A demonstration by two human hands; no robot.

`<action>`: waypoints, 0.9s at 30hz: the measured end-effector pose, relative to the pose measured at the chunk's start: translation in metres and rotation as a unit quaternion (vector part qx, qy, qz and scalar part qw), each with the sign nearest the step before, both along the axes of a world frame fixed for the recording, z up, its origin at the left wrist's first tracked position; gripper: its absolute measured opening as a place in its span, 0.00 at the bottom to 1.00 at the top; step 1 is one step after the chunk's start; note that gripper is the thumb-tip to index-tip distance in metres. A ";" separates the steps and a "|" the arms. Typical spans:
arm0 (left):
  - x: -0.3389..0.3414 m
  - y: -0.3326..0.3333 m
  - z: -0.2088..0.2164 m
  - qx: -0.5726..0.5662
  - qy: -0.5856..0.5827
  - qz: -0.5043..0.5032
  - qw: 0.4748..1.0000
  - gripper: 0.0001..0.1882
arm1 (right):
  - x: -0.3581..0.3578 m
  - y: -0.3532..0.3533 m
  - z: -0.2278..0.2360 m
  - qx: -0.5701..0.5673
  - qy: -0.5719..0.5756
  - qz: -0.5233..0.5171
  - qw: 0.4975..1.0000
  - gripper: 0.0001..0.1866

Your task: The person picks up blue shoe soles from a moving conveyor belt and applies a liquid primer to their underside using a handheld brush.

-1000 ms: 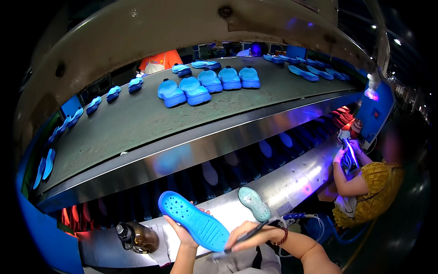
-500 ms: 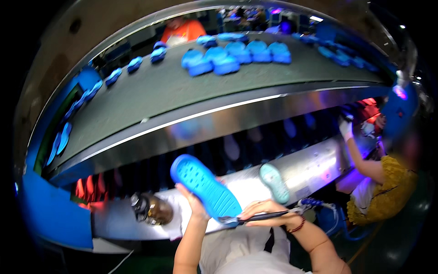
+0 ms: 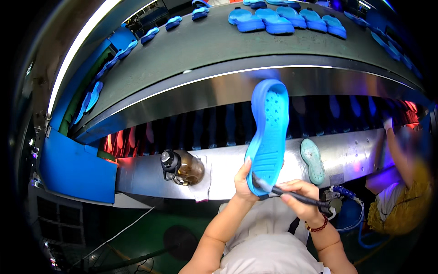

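Observation:
My left hand (image 3: 244,183) grips a blue shoe sole (image 3: 270,137) near its lower end, thumb along its side, other fingers mostly hidden behind. The sole stands nearly upright, its holed and ribbed inner face toward me. My right hand (image 3: 302,203) is closed round a black-handled brush (image 3: 292,196). The brush's pale tip rests at the lower end of the sole, on its inner face by the rim. A pale green sole (image 3: 312,161) lies on the metal ledge to the right of the blue one.
A dark-lidded brown bottle (image 3: 185,168) stands on a white cloth (image 3: 203,188) on the metal ledge (image 3: 141,176). Beyond, a conveyor belt (image 3: 182,55) carries several blue soles (image 3: 278,22). Under it, more soles show in a dark, red-lit opening. A co-worker in yellow (image 3: 399,208) is at right.
The blue sole has swung from leaning left to nearly upright. The brush tip has shifted onto its inner face at the lower end. The whole view has turned, moving the scene rightward and the belt up.

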State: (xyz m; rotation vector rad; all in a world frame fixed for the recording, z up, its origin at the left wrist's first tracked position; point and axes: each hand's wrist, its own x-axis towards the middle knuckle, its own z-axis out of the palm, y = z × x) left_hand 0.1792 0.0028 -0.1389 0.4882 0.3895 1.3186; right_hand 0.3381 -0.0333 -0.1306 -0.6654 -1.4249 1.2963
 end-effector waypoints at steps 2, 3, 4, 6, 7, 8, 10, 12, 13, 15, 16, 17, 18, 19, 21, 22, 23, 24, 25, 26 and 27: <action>-0.003 0.006 -0.006 0.001 -0.094 -0.019 0.995 0.35 | 0.007 0.005 0.019 0.148 -0.106 0.036 0.983 0.10; -0.004 0.008 -0.003 0.017 -0.112 -0.021 0.993 0.35 | 0.010 0.009 0.016 0.135 -0.077 0.023 0.988 0.10; -0.004 0.009 -0.001 0.033 -0.130 -0.023 0.991 0.36 | 0.012 0.013 0.014 0.121 -0.049 0.009 0.991 0.10; -0.003 0.012 -0.002 0.022 -0.097 -0.014 0.995 0.36 | 0.010 0.020 0.017 0.152 -0.090 -0.049 0.983 0.10; -0.002 0.014 -0.002 0.018 -0.081 -0.009 0.997 0.36 | 0.009 0.019 0.024 0.158 -0.113 -0.018 0.981 0.10; -0.001 0.017 -0.002 0.001 -0.095 -0.022 0.995 0.36 | 0.007 0.016 0.033 0.164 -0.137 0.014 0.977 0.10; -0.001 0.018 -0.002 -0.038 -0.119 -0.047 0.991 0.36 | 0.005 0.016 0.036 0.185 -0.116 0.074 0.973 0.10; -0.004 0.018 -0.001 -0.020 -0.105 -0.057 0.993 0.34 | 0.018 0.026 0.028 0.118 -0.047 0.121 0.984 0.11; -0.005 0.019 -0.001 -0.009 -0.112 -0.062 0.992 0.32 | 0.022 0.028 0.026 0.075 -0.032 0.035 0.996 0.11; -0.008 0.021 -0.001 0.016 -0.117 -0.076 0.990 0.29 | 0.022 0.038 0.028 0.181 -0.120 0.009 0.976 0.09; -0.010 0.022 -0.001 0.010 -0.109 -0.077 0.991 0.29 | 0.023 0.039 0.032 0.197 -0.172 0.051 0.964 0.09; -0.012 0.023 -0.002 0.004 -0.100 -0.077 0.992 0.29 | 0.021 0.040 0.038 0.214 -0.170 0.114 0.955 0.09; -0.014 0.023 -0.003 -0.004 -0.094 -0.080 0.992 0.29 | 0.022 0.039 0.043 0.222 -0.166 0.134 0.951 0.08; -0.016 0.024 -0.004 -0.014 -0.080 -0.090 0.993 0.31 | 0.022 0.040 0.042 0.206 -0.145 0.100 0.963 0.08; -0.018 0.029 -0.005 -0.031 -0.057 -0.109 0.992 0.34 | 0.020 0.043 0.035 0.210 -0.151 0.036 0.965 0.08; -0.017 0.033 -0.006 -0.038 -0.047 -0.119 0.991 0.35 | 0.019 0.040 0.035 0.221 -0.192 0.061 0.954 0.08; -0.016 0.037 -0.009 -0.031 -0.064 -0.145 0.987 0.35 | 0.016 0.035 0.038 0.226 -0.202 0.086 0.949 0.09; -0.017 0.036 -0.007 -0.047 -0.074 -0.161 0.983 0.35 | 0.011 0.029 0.041 0.233 -0.205 0.111 0.944 0.09; -0.018 0.034 -0.005 -0.063 -0.083 -0.178 0.978 0.35 | 0.012 0.025 0.040 0.246 -0.202 0.160 0.934 0.09; -0.019 0.032 -0.003 -0.079 -0.093 -0.196 0.973 0.35 | 0.013 0.023 0.040 0.239 -0.189 0.222 0.926 0.09; -0.021 0.029 0.000 -0.081 -0.091 -0.215 0.969 0.32 | 0.016 0.024 0.042 0.218 -0.184 0.219 0.933 0.09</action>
